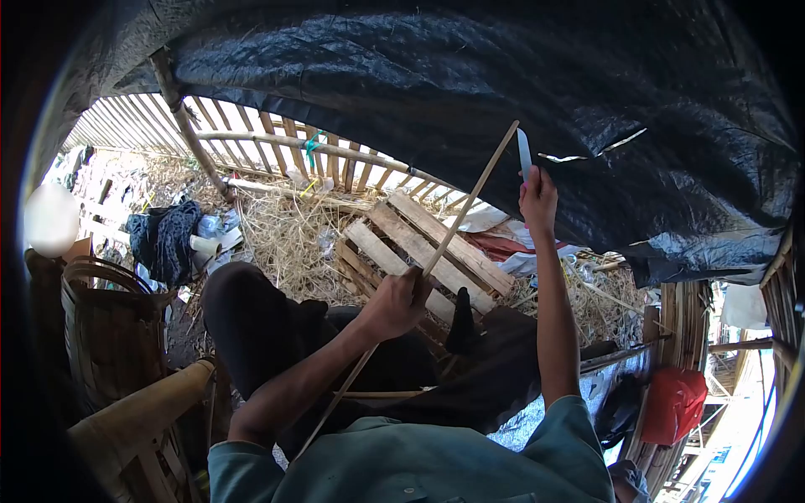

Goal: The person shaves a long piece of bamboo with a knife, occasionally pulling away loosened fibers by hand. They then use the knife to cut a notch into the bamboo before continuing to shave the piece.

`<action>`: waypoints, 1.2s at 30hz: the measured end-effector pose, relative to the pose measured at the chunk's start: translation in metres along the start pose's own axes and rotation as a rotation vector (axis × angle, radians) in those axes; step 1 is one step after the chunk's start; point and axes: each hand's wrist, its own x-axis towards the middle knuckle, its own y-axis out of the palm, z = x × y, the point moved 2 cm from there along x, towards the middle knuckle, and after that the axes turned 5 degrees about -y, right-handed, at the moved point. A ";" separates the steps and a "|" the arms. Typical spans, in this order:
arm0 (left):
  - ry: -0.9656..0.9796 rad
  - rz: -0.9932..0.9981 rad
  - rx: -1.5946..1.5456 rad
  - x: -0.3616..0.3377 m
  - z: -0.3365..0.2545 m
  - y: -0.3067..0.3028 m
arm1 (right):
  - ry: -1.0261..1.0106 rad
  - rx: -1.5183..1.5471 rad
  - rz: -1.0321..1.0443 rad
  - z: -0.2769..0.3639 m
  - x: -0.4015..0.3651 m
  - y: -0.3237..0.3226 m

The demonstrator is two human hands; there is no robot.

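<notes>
Left hand: closed round a long thin stick, slanting upward over straw-strewn ground. Right hand: gripping a knife, blade beside the stick's tip, handle mostly hidden, apparently pink.

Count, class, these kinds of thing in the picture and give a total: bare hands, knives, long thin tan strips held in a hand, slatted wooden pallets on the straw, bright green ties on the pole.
Bare hands (left hand, right hand): 2
Pale-bladed, pink-handled knife: 1
Long thin tan strip: 1
Slatted wooden pallet: 1
Bright green tie: 1
Total: 6
</notes>
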 end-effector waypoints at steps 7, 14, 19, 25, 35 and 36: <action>-0.241 0.198 -0.061 0.004 -0.014 -0.009 | -0.017 0.046 -0.063 -0.006 0.008 0.007; -0.191 0.171 -0.027 0.001 -0.008 -0.006 | -0.128 -0.074 -0.087 -0.001 0.009 0.007; -0.288 0.227 -0.105 0.001 -0.005 -0.007 | -0.314 0.006 0.009 0.025 -0.008 0.006; -0.315 0.269 -0.139 0.003 0.004 -0.007 | -0.573 -0.086 0.184 0.049 -0.029 0.005; -0.196 0.272 0.028 -0.008 0.015 0.001 | -0.372 -0.347 -0.133 0.039 -0.011 -0.011; -0.324 0.264 -0.071 -0.008 0.003 0.001 | -0.353 -0.322 -0.055 0.043 -0.013 -0.013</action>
